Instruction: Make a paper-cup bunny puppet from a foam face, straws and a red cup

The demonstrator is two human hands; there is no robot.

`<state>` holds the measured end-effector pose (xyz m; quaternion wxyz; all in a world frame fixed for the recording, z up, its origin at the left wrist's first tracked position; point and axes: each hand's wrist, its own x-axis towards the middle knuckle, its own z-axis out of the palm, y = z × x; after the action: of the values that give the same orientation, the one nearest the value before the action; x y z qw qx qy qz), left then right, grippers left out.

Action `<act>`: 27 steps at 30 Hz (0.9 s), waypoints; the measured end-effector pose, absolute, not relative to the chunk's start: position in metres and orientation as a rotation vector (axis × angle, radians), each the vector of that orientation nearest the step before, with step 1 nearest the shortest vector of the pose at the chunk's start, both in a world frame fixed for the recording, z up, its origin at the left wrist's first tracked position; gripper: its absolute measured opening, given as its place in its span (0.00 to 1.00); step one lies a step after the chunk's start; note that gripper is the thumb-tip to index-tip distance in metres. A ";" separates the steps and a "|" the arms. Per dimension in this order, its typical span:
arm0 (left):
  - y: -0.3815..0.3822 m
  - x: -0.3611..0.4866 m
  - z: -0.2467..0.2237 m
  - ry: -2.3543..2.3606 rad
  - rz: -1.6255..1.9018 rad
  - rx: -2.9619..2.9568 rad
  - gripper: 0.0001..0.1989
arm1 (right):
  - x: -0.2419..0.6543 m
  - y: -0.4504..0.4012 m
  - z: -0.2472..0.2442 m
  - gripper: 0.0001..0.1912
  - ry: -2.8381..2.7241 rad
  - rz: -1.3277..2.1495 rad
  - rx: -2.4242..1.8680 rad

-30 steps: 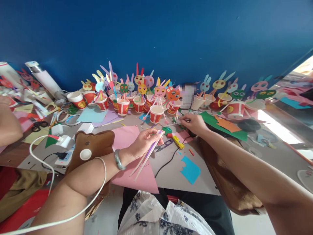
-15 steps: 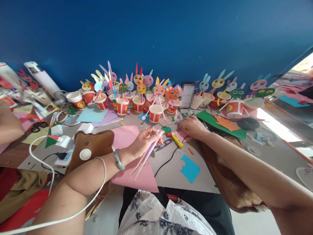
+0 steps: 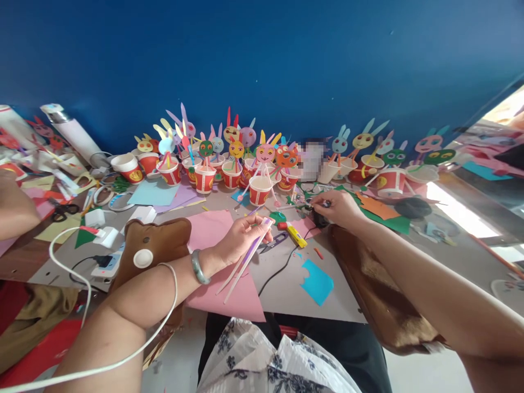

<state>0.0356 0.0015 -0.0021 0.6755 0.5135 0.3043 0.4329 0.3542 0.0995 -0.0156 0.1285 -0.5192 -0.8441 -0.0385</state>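
My left hand [image 3: 248, 236] pinches two thin pale sticks [image 3: 236, 281] that look like chopsticks, with purple strips on them. Their top ends lie together at my fingers; the lower ends spread over a pink paper sheet [image 3: 208, 232]. On the right, my right hand [image 3: 338, 210] is closed round a dark tool [image 3: 320, 219], largely covered by the fingers, with a black cord [image 3: 280, 268] seeming to run to it. Between the hands lie thread snips [image 3: 275, 242], a yellow-and-red cutter-like object [image 3: 297, 236] and a green paper piece [image 3: 278, 217].
Red paper cups [image 3: 261, 192] with rabbit-faced paper figures line the blue wall. A brown cushion-like piece [image 3: 153, 243] lies left, beside a power strip [image 3: 108, 259]. Blue paper [image 3: 318, 282] is near the front edge. A white cable [image 3: 174, 305] crosses my left forearm. Another person's arm [image 3: 16, 210] shows far left.
My right hand has lifted slightly and shifted right, its fingers now curled round the dark tool instead of lying low over the table. My left hand and the sticks stay put.
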 end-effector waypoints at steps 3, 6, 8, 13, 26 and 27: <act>0.002 0.036 -0.002 0.680 0.979 1.147 0.20 | 0.351 0.098 -0.016 0.07 -2.457 -0.078 -1.521; 0.002 0.036 -0.003 0.671 0.986 1.147 0.20 | 0.345 0.095 -0.022 0.06 -2.709 -0.083 -1.424; 0.002 0.036 -0.003 0.673 0.987 1.155 0.19 | 0.344 0.096 -0.022 0.06 -2.734 -0.104 -1.430; 0.001 0.035 -0.002 0.677 0.975 1.181 0.18 | 0.350 0.106 -0.005 0.12 -2.269 -0.245 -1.847; 0.002 0.035 -0.005 0.689 0.976 1.189 0.18 | 0.320 0.153 -0.006 0.09 -2.777 -0.094 -1.807; 0.002 0.035 -0.005 0.694 0.976 1.189 0.18 | 0.321 0.157 -0.005 0.09 -2.781 -0.062 -1.835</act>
<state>0.0346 0.0023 -0.0051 0.6646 0.5263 0.3074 0.4322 0.3214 0.1573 -0.0053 -0.0953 -0.5480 -0.8308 -0.0184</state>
